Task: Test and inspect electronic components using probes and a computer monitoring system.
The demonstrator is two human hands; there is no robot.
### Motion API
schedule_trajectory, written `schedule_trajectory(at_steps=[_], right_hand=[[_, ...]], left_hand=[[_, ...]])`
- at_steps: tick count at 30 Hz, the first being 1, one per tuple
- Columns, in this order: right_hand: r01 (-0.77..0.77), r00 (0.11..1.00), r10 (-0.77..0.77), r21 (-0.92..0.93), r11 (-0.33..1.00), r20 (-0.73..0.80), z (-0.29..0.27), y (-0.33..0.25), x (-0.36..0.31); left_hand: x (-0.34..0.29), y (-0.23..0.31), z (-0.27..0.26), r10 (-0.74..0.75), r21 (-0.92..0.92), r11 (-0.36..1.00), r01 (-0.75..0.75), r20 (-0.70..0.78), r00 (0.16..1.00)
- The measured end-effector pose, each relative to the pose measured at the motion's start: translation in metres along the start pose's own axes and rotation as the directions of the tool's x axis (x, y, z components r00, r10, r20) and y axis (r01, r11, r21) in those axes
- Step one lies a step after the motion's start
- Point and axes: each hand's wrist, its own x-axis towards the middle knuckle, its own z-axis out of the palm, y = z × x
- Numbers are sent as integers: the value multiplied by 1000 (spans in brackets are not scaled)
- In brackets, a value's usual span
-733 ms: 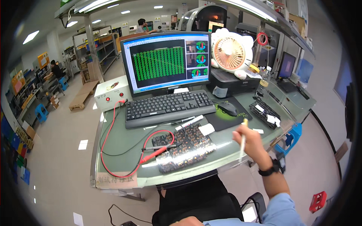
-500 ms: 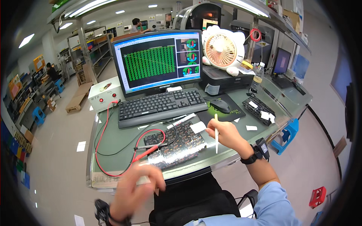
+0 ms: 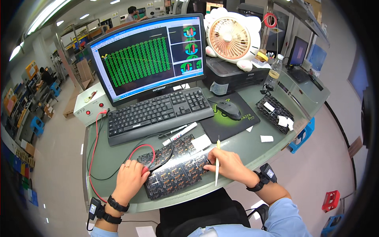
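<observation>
My left hand (image 3: 131, 178) is closed at the left edge of a black circuit board panel (image 3: 175, 179), gripping it there. A red test probe (image 3: 145, 170) lies by its fingertips. My right hand (image 3: 229, 165) holds a slim pale pen-like tool (image 3: 217, 168) with a thin tip pointing away from me. Its thumb and fingers also reach the panel's right edge. Behind the held panel, a second circuit board panel (image 3: 183, 145) is partly covered by it. A white paper piece (image 3: 201, 143) lies at that panel's right end.
Beyond the panels stand a keyboard (image 3: 158, 112), a monitor (image 3: 138, 63) and a mouse (image 3: 229, 110) on a dark mat. A white box (image 3: 90, 106) with red cable is at left; a cat-shaped fan (image 3: 233, 37), a bottle (image 3: 272, 75) and more boards (image 3: 274, 112) are at right.
My left hand has come up from the desk's front edge onto the panel's left edge. The right hand has moved slightly left and down to the panel, still holding the pale tool. The view has shifted.
</observation>
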Motion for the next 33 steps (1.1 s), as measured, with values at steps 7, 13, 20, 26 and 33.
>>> schedule_trajectory(at_steps=[7,13,20,26,33], right_hand=[[-151,988,148,386,910,38,-12,-2,1],[-50,998,69,841,538,16,-33,-29,6],[197,980,-173,531,824,-94,-55,-83,30],[180,958,-286,709,682,32,-60,-118,45],[58,980,-185,801,596,67,-11,-84,101]], left_hand=[[4,-27,-17,-585,-930,335,155,-76,807],[37,-20,-59,-232,-831,-518,203,365,901],[95,15,-67,-182,-945,-31,324,324,928],[80,-12,-71,-33,-973,-170,156,164,986],[79,1,-62,84,-666,-739,-102,-241,967]])
